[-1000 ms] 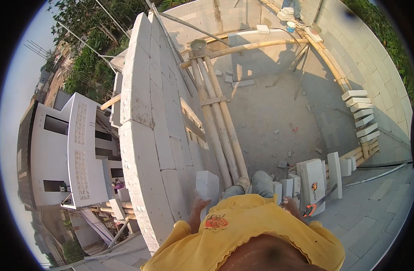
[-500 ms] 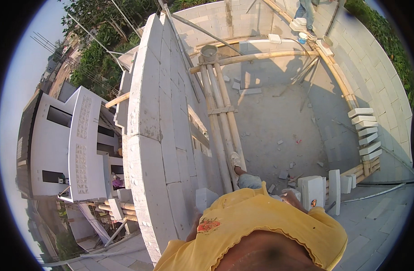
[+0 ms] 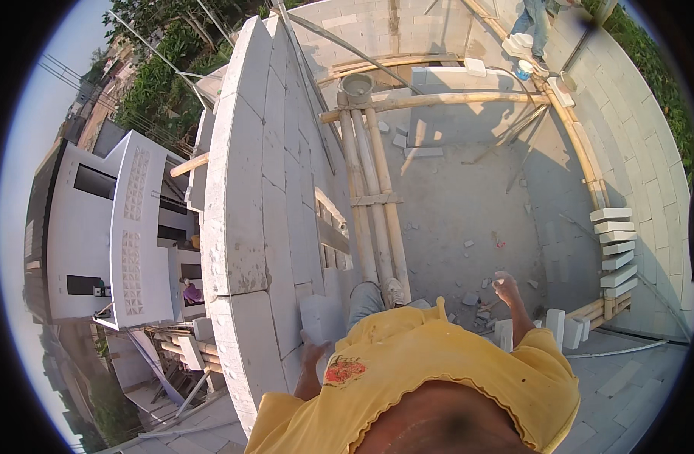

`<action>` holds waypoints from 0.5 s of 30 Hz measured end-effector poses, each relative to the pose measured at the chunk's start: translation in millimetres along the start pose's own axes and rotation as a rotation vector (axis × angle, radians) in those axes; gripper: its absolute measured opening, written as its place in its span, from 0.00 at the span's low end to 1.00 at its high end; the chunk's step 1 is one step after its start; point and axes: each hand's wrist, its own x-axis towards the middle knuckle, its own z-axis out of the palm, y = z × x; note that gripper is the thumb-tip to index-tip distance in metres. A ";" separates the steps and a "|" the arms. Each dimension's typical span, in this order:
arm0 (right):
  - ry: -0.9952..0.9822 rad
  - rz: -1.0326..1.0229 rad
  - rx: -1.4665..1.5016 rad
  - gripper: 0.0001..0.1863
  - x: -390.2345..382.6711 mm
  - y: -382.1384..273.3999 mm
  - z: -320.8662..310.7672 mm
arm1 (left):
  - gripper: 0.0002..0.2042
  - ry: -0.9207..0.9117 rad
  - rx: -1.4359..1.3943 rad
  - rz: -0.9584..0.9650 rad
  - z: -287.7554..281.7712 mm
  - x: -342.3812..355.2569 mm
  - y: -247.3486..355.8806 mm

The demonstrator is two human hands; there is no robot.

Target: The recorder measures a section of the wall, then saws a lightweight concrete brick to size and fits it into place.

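My left hand (image 3: 313,351) is closed on the lower edge of a pale grey-white building block (image 3: 321,316). The block is next to the tall block wall (image 3: 245,189) on my left. Held out over the floor, my right hand (image 3: 505,287) has its fingers curled in, with nothing visible in them. Upright white blocks (image 3: 555,325) stand beside my right forearm. Below me my shoe (image 3: 394,292) rests on a walkway of bamboo poles (image 3: 371,219). My yellow shirt hides part of what lies beneath.
A mortar bucket (image 3: 356,87) sits at the far end of the poles. A row of white blocks (image 3: 616,246) lies on bamboo scaffolding at the right. Rubble (image 3: 475,310) is scattered on the floor below. Another person (image 3: 534,30) stands on the far scaffolding.
My left hand and its block have come into clearer view, with the block nearer the left wall. My right hand has moved up and forward, away from the blocks at my right.
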 end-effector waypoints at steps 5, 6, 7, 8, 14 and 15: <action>0.147 -0.484 0.042 0.21 29.8 -121.3 9.2 | 0.61 0.049 -0.022 0.038 -20.6 41.5 28.4; 0.149 -0.475 0.042 0.21 27.6 -134.9 14.9 | 0.61 0.072 -0.054 0.089 -24.1 56.3 33.9; 0.020 -0.461 0.046 0.22 29.5 -146.8 18.5 | 0.61 0.068 -0.050 0.095 -30.4 64.2 45.8; -0.109 -0.447 0.051 0.22 31.6 -159.6 22.0 | 0.60 0.086 -0.069 0.146 -36.2 72.7 58.7; -0.164 -0.272 0.165 0.24 79.8 -253.6 11.1 | 0.59 0.137 0.030 0.300 -89.6 94.3 172.4; -0.168 -0.265 0.161 0.24 91.7 -269.5 5.0 | 0.59 0.149 0.042 0.323 -99.2 95.8 187.7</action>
